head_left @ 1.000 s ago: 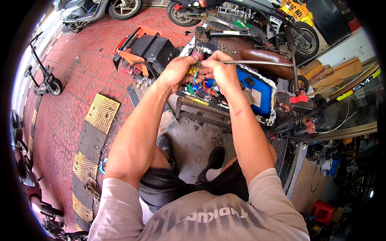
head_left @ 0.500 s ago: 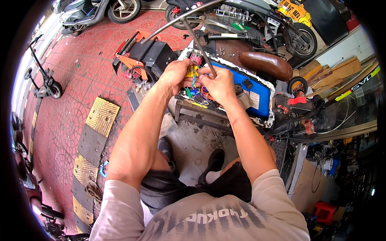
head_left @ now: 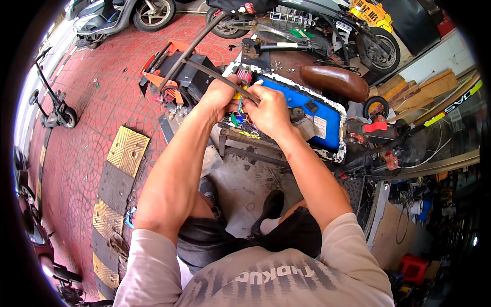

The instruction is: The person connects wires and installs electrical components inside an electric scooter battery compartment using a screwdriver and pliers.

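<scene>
My left hand (head_left: pixel 220 94) is closed at a yellow connector (head_left: pixel 237 95) among colored wires (head_left: pixel 240 123), its fingertips partly hidden. Beside it, my right hand (head_left: pixel 266 107) is closed on a long metal T-shaped tool (head_left: pixel 209 70), whose shaft runs up and left to a crossbar over an orange-and-black machine. The wires lie at the left end of an open case with a white crusted rim (head_left: pixel 339 128). A blue block (head_left: pixel 302 107) fills the case's right part, with a small black piece on it. A pink-red bundle (head_left: pixel 245 75) is just beyond my fingers.
A brown seat (head_left: pixel 332 81), wooden boards (head_left: pixel 429 100) and parked scooters (head_left: pixel 102 20) surround the bench (head_left: pixel 245 153). The orange-and-black machine (head_left: pixel 181 69) is beyond my left hand. A yellow-and-black ramp strip (head_left: pixel 128 151) lies on red paving (head_left: pixel 71 169); a kick scooter (head_left: pixel 59 102) stands left.
The metal tool has swung from pointing right, through upright, to pointing up and left, its crossbar now above the orange-and-black machine. Both hands have shifted slightly leftward and stay at the wires.
</scene>
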The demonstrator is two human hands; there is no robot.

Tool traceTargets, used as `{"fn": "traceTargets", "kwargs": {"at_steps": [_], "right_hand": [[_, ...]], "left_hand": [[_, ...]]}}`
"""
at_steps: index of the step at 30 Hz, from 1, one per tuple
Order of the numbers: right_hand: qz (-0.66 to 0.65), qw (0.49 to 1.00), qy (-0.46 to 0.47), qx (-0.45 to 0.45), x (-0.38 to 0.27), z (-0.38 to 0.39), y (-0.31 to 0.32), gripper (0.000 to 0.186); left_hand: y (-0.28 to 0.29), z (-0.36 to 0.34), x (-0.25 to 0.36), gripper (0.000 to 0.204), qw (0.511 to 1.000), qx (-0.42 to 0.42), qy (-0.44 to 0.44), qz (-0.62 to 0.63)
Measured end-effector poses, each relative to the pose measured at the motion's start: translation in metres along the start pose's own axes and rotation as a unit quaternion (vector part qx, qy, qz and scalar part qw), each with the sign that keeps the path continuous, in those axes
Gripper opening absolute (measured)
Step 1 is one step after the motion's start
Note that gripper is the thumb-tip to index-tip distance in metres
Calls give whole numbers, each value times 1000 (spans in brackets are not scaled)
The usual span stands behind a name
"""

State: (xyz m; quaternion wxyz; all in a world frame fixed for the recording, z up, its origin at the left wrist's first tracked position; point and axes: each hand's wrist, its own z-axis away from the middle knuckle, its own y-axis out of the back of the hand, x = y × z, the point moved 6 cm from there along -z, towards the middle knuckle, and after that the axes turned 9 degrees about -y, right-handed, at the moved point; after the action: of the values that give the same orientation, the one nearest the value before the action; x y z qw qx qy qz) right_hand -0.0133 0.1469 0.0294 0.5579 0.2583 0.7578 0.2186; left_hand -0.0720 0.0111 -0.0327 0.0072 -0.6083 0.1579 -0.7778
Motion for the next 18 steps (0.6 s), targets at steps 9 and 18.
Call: {"fn": "traceTargets", "kwargs": {"at_steps": [9,18], "right_hand": [[-7,995,-95,21,11,-25,62,16],[73,975,-207,46,133,-18,113,17]], "left_hand": [[-5,20,12,38,997,-27,-28,70],[-16,22,15,41,997,-50,-52,27]]}}
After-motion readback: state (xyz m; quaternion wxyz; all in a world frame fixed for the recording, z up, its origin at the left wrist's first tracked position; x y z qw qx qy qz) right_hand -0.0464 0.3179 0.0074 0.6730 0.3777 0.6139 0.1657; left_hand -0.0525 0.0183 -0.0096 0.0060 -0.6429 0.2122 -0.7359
